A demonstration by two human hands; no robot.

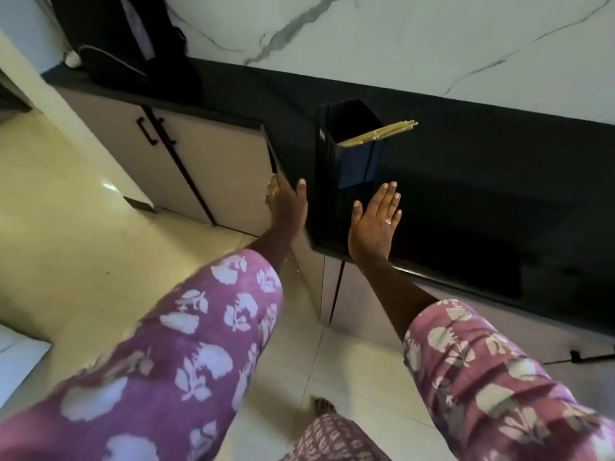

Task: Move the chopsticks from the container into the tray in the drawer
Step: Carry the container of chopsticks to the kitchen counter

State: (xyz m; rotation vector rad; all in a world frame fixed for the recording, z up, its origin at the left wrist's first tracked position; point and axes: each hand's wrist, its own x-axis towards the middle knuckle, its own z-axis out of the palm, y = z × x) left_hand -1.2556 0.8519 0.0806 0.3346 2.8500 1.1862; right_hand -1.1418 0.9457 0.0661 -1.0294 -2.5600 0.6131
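Note:
A tall black container [346, 151] stands on the black countertop [482, 181] near its front corner. Several pale wooden chopsticks [379, 133] lean out of its top toward the right. My left hand [286, 204] is stretched out flat just left of the container, at the counter's corner, fingers straight and holding nothing. My right hand [376, 221] is also flat and empty, over the counter's front edge just right of the container's base. Neither hand touches the container. No drawer or tray is in view.
Beige cabinet doors [199, 161] with black handles run below the counter. A dark bag [126, 41] sits at the counter's far left. A white marble wall [399, 38] rises behind. Pale floor tiles [66, 227] lie below.

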